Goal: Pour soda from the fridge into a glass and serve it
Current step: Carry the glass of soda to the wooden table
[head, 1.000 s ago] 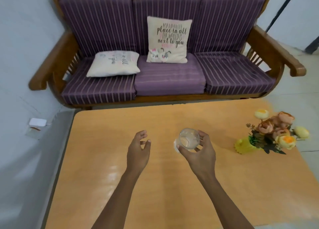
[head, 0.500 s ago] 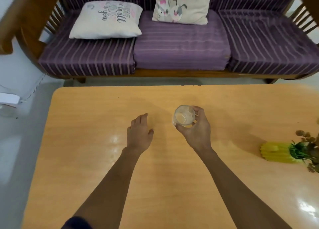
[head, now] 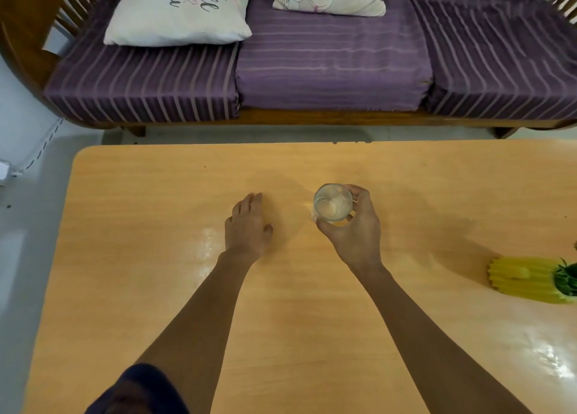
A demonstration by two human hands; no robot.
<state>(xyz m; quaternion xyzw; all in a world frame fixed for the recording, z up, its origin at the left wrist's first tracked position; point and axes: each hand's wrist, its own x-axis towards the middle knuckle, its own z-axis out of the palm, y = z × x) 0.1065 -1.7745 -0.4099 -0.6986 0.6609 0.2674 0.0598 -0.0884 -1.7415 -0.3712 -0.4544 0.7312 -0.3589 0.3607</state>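
A clear glass [head: 332, 206] with pale soda in it stands on the light wooden table [head: 156, 288], a little past the middle. My right hand [head: 351, 228] grips it from the near right side, fingers and thumb curled round its wall. My left hand [head: 249, 228] lies flat on the tabletop to the left of the glass, fingers straight and a hand's width away from it. Neither a soda bottle nor a fridge is in view.
A yellow cactus-shaped vase [head: 527, 281] with flowers stands at the table's right edge. Beyond the table is a purple striped sofa [head: 331, 70] with two cream cushions [head: 178, 11]. Grey floor lies to the left.
The view has tilted down and closer to the table. My right hand has lowered the glass onto the tabletop. My left hand has flattened onto the table.
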